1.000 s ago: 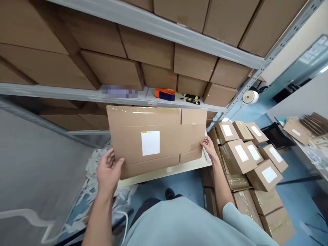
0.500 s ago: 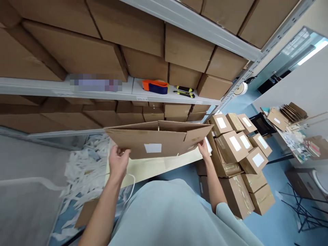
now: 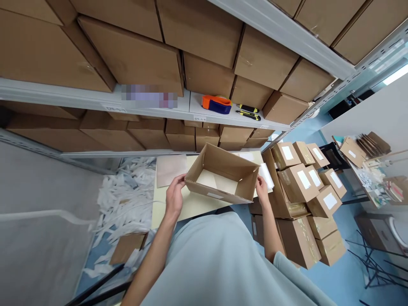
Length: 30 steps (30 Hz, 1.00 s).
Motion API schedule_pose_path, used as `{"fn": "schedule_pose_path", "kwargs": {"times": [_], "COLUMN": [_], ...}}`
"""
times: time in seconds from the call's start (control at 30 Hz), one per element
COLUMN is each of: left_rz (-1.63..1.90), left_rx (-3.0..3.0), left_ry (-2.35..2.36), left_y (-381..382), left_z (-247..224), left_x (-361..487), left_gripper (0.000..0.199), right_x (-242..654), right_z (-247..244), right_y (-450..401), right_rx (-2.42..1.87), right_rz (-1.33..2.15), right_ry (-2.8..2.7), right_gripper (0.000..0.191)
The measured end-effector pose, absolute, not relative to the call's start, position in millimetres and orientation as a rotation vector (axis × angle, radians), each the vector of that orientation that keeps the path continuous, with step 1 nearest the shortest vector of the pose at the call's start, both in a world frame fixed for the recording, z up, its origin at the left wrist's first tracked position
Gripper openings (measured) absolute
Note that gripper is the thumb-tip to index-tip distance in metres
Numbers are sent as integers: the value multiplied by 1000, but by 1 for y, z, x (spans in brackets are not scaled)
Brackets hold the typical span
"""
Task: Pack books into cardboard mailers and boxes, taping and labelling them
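A brown cardboard box (image 3: 231, 163) is held above a cream table (image 3: 185, 207), spread into a rectangle with its upper side uncovered. A pale surface shows inside at the bottom; whether it is the tabletop seen through is unclear. A white label (image 3: 215, 195) is on the near wall. My left hand (image 3: 174, 196) is closed on the left corner of the box, fingers partly hidden behind it. On the opposite end, my right hand (image 3: 262, 190) pinches the right wall.
A pale sheet (image 3: 171, 171) and a white stack (image 3: 266, 177) lie on the table. Shelves (image 3: 188, 111) of cartons stand ahead, holding an orange-and-blue tape dispenser (image 3: 216, 104) and box cutters (image 3: 248, 111). Labelled cartons (image 3: 295, 182) are piled right; paper strips (image 3: 124, 191) cover the left floor.
The cardboard box was nearly flat and has been spread apart into a rectangular shape. Both hands, still holding it, appear further right in view, and the camera view has shifted left.
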<state>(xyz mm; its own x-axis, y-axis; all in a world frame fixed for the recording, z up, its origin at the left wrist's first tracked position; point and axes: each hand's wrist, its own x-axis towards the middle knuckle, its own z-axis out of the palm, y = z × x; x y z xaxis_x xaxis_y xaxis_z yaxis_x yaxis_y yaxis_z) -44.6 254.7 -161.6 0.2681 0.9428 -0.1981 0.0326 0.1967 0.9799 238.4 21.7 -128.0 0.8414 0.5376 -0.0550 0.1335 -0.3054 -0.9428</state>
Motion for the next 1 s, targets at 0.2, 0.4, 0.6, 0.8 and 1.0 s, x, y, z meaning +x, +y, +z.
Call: {"fn": "schedule_pose_path", "kwargs": {"times": [0.2, 0.4, 0.6, 0.8, 1.0], "left_rz": [797, 667, 758, 671, 562], "left_rx": [1790, 2145, 2363, 2437, 2377], "left_ry": [1195, 1315, 1300, 1309, 1143], "left_y": [281, 295, 280, 253, 224], "left_z": [-99, -65, -27, -39, -72], "left_x": [-37, -19, -1, 35, 56], "left_gripper": [43, 27, 32, 38, 41], "right_x": [220, 215, 246, 266, 269], "right_z": [-82, -51, -12, -16, -43], "right_y": [12, 39, 55, 72, 81], "right_rx": [-2081, -2341, -2457, -2633, -2651], "right_rz": [500, 255, 163, 155, 309], "right_ry": [-488, -755, -912, -1173, -1261], "right_gripper": [61, 25, 20, 20, 25]}}
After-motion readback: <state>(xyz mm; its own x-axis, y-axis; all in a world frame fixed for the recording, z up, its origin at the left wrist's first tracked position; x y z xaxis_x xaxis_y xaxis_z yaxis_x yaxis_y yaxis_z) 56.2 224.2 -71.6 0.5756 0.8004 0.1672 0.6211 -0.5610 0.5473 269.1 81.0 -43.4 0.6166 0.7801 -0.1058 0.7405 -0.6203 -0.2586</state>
